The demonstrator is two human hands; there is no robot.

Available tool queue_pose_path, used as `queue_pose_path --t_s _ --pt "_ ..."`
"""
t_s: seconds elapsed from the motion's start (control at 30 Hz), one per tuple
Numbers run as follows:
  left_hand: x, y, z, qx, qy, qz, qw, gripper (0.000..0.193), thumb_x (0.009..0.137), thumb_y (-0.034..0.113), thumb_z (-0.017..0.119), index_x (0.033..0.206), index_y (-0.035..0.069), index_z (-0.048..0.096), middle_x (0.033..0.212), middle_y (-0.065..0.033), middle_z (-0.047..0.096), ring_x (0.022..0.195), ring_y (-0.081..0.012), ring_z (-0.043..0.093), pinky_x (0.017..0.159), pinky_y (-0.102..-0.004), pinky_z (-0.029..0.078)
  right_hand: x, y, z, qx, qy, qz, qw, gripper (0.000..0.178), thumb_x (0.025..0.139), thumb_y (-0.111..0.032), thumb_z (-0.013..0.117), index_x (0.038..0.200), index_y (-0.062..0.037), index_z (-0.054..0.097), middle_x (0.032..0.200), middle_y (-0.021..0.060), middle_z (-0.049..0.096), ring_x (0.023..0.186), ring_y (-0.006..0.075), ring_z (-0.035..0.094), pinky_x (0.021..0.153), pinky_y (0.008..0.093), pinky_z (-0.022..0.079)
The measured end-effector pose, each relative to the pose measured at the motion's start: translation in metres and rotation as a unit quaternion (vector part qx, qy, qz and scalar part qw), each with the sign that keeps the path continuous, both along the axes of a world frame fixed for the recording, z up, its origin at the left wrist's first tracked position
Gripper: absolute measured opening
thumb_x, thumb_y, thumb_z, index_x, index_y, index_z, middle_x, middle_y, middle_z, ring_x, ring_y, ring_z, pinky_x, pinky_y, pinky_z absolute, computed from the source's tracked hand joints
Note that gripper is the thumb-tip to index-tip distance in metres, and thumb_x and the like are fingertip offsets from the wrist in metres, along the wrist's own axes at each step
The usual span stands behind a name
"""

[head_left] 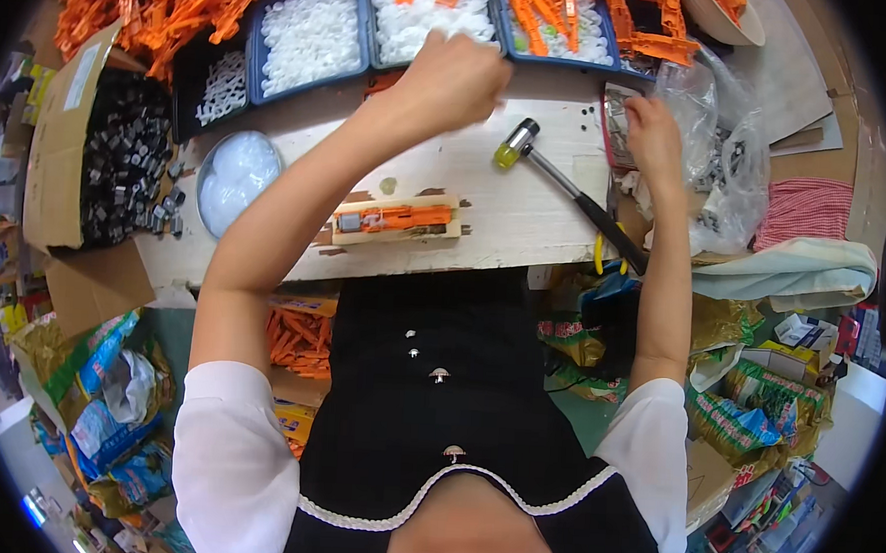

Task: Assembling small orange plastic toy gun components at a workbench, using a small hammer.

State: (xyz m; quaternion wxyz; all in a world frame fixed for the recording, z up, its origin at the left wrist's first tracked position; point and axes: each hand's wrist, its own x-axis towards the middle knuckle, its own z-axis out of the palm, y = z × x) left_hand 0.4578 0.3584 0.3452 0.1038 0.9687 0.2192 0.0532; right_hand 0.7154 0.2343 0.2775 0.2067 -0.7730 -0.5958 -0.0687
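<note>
My left hand is over the front edge of the middle blue bin of white plastic parts, its fingers curled inward and slightly blurred. What it holds, if anything, is hidden. Further right, my right hand has its fingers bent together beside a small red-edged tray; I cannot make out anything between them. An orange plastic toy part lies in a pale wooden holder near the table's front edge. Between my hands rests a mallet with a yellow-green tip and black handle.
Orange parts are heaped at the far left. A cardboard box spills small dark metallic pieces. Beside it stands a round bowl with clear contents. Clear plastic bags and a red cloth lie right. Yellow-handled pliers sit by the mallet.
</note>
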Motion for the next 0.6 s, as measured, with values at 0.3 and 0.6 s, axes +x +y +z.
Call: queue_pose_path --t_s 0.3,0.6 --pt "0.101 0.061 -0.037 0.245 0.066 0.009 0.967 0.013 0.068 0.013 0.061 0.078 0.006 0.066 0.086 -0.0074 0.063 0.097 -0.0268 0.051 0.076 -0.0441 0.036 0.004 0.015 -0.013 -0.124 -0.044 -0.048 0.99 0.015 0.077 -0.011 0.052 0.087 -0.002 0.058 0.085 0.0193 0.058 0.081 0.0363 0.056 0.071 0.0446 0.045" --pt "0.098 0.075 -0.034 0.224 0.008 -0.055 0.973 0.019 0.066 0.021 0.063 0.081 0.009 0.066 0.075 -0.0111 0.063 0.079 -0.0299 0.061 0.07 -0.0432 0.039 0.013 0.005 -0.007 -0.041 0.029 -0.016 0.999 0.011 0.074 -0.007 0.053 0.083 -0.0037 0.06 0.084 0.0155 0.059 0.08 0.0342 0.057 0.07 0.0412 0.045"
